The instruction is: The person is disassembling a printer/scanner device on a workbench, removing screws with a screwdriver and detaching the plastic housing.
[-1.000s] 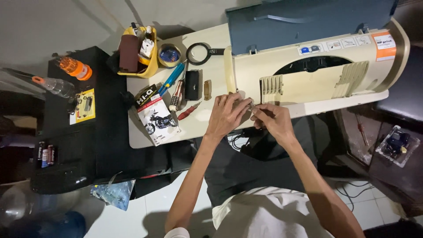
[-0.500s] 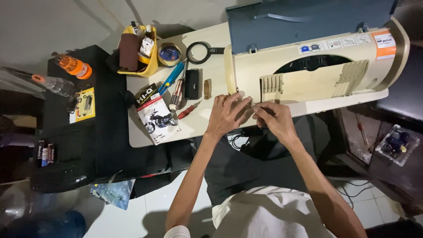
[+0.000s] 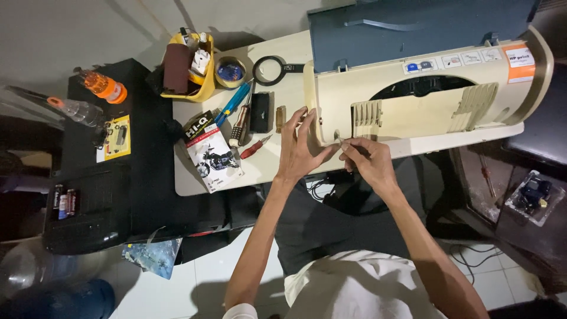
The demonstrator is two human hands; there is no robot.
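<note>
Item: cream printer (image 3: pixel 425 100) with a blue-grey lid raised, upper right of the frame, resting on the pale surface (image 3: pixel 195 177).
Step in hand: by the look of it, work on the printer's left end panel, with something small being fitted or loosened at its lower front corner, centre of the frame.
Left hand (image 3: pixel 298 150): fingers spread, palm flat against the printer's left end, bracing it.
Right hand (image 3: pixel 369 159): fingertips pinched together on a small thin object at the corner; too small to tell what it is.
Arms: both reach up from the bottom of the frame, forearms converging at the printer's corner.
Next move calls for: a steady brace and fine fingertip control, judging by the tight spot.
Nearby, left of centre: red screwdriver (image 3: pixel 255 146), booklet (image 3: pixel 209 153), magnifying glass (image 3: pixel 270 70), yellow tray (image 3: pixel 198 88).
</note>
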